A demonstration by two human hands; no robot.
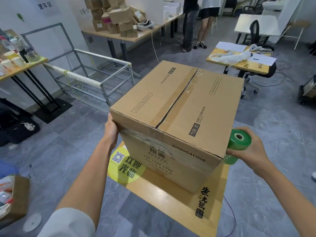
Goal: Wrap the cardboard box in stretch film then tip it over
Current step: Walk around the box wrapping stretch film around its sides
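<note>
A large taped cardboard box [177, 106] stands upright on a low yellow table [171, 200]. A band of clear stretch film [153, 142] crosses the upper part of its near face. My left hand [111, 130] presses flat against the box's left near corner, over the film's end. My right hand [248, 151] grips a green roll of stretch film [239, 140] at the box's right near corner, with film running from the roll onto the box.
A wire mesh cage cart [102, 81] stands to the left behind the box. A table stacked with cartons [118, 16] is at the back, two people [198, 23] beside it. Another yellow table [239, 59] is at right. An open carton [13, 199] sits on the floor at left.
</note>
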